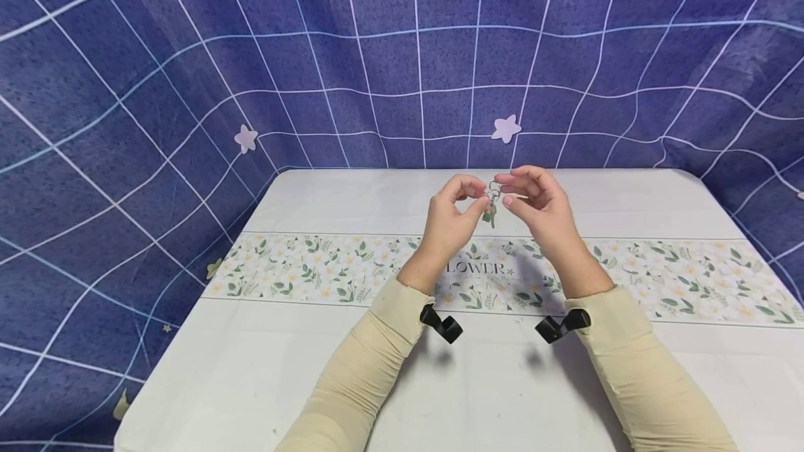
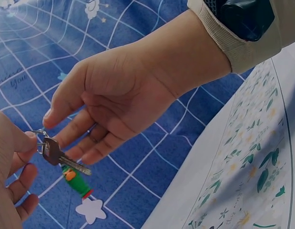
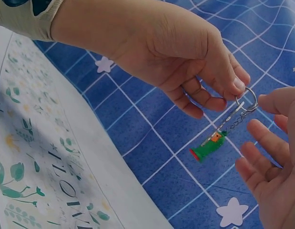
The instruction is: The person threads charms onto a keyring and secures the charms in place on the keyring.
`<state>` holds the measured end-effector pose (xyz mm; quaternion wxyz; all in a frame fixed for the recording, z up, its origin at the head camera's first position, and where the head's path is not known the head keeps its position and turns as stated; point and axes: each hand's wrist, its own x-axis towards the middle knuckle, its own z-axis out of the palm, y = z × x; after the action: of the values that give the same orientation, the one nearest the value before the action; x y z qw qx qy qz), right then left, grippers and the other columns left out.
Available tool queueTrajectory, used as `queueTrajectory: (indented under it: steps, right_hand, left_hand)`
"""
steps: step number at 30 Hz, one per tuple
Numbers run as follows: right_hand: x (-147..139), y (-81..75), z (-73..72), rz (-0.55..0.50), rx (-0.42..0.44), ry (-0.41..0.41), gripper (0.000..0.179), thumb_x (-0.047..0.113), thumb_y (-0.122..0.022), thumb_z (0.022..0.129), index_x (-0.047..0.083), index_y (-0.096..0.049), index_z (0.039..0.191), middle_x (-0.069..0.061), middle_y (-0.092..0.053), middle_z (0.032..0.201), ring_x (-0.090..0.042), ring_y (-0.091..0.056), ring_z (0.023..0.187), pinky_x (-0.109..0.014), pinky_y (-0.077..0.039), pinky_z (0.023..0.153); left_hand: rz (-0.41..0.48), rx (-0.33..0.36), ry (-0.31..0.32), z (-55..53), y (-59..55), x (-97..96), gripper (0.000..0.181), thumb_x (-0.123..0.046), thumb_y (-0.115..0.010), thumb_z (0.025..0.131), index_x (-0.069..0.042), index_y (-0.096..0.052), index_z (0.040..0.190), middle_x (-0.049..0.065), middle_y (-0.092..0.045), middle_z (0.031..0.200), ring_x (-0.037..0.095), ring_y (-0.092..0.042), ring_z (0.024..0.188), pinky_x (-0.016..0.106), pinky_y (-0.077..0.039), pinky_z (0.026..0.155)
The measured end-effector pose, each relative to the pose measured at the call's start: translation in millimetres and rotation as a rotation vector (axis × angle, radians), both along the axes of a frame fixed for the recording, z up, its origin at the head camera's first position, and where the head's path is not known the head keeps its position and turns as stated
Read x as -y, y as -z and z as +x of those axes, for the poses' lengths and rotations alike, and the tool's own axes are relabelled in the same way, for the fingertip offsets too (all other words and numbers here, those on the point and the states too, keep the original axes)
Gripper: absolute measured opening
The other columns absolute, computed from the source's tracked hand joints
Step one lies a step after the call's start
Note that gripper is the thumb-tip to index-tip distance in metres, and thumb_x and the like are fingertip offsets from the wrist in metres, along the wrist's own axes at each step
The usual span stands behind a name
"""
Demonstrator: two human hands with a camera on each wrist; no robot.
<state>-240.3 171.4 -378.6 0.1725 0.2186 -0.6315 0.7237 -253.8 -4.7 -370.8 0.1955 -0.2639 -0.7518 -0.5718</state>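
Observation:
A metal key ring (image 3: 252, 99) hangs above the table between both hands, carrying a key (image 2: 53, 151) and a green charm (image 3: 208, 147) with an orange spot and red end on a short chain. My right hand (image 1: 539, 204) pinches the ring between thumb and index finger, its other fingers loosely bent. Close on the other side is my left hand (image 1: 453, 211). Its thumb and index tips are spread apart beside the ring and chain; whether they touch is unclear. The key and charm dangle below the fingertips.
A white table (image 1: 251, 368) lies beneath, crossed by a floral printed band (image 1: 352, 267) with lettering. Behind and to the left hangs a blue curtain (image 1: 389, 61) with white grid lines and stars. Black wrist mounts (image 1: 442, 324) stick out from the cuffs.

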Motion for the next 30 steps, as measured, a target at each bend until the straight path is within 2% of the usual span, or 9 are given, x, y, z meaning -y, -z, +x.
queueTrajectory:
  steps: [5,10,15,20,25,30]
  right_hand:
    - [0.5,1.0,0.6,-0.005,0.016,-0.035,0.04,-0.014,-0.062,0.091,-0.002,-0.053,0.128,-0.002,-0.073,0.118,-0.016,-0.065,0.113,-0.028,-0.05,0.093]
    - [0.5,1.3,0.4,-0.004,0.014,-0.027,0.04,-0.014,-0.063,0.09,0.002,-0.054,0.126,0.002,-0.074,0.114,-0.014,-0.066,0.109,-0.028,-0.049,0.093]
    - [0.0,1.6,0.1,0.023,0.007,-0.004,0.041,-0.014,-0.064,0.09,0.001,-0.054,0.127,0.003,-0.073,0.111,-0.014,-0.066,0.107,-0.027,-0.049,0.092]
    - [-0.6,1.3,0.6,0.012,0.002,-0.021,0.042,-0.016,-0.064,0.089,0.0,-0.054,0.127,0.0,-0.073,0.112,-0.016,-0.066,0.108,-0.028,-0.05,0.093]
    - [0.4,1.0,1.4,0.001,-0.003,-0.026,0.042,-0.017,-0.065,0.088,-0.001,-0.055,0.126,-0.002,-0.073,0.109,-0.016,-0.067,0.104,-0.028,-0.052,0.09]
    - [0.9,1.5,1.2,0.009,0.002,-0.008,0.042,-0.017,-0.065,0.087,-0.001,-0.055,0.125,0.0,-0.073,0.106,-0.015,-0.067,0.101,-0.027,-0.052,0.087]
  left_hand:
    - [-0.022,0.005,0.001,0.2,-0.8,1.1,0.015,-0.002,-0.072,0.091,-0.004,-0.064,0.104,0.009,-0.071,0.095,0.018,-0.065,0.095,0.024,-0.046,0.097]
    - [-0.031,0.02,0.016,0.6,-2.2,1.8,0.016,-0.003,-0.072,0.091,-0.004,-0.064,0.105,0.009,-0.07,0.095,0.019,-0.065,0.097,0.024,-0.046,0.098]
    - [-0.035,0.038,0.057,-0.4,-2.0,3.2,0.019,-0.003,-0.071,0.092,-0.005,-0.063,0.109,0.008,-0.069,0.094,0.018,-0.065,0.098,0.031,-0.048,0.098]
    - [-0.038,0.043,0.105,-1.5,-1.9,4.3,0.021,-0.002,-0.07,0.093,-0.004,-0.059,0.111,0.011,-0.069,0.095,0.017,-0.065,0.092,0.036,-0.05,0.096]
    - [-0.031,0.039,0.148,-2.0,-1.8,5.5,0.023,0.001,-0.069,0.092,-0.003,-0.054,0.109,0.014,-0.068,0.093,0.018,-0.064,0.089,0.031,-0.05,0.093]
    - [-0.037,0.046,0.162,-2.2,-1.9,5.8,0.023,0.002,-0.068,0.092,-0.003,-0.051,0.106,0.014,-0.067,0.092,0.018,-0.062,0.091,0.024,-0.049,0.092]
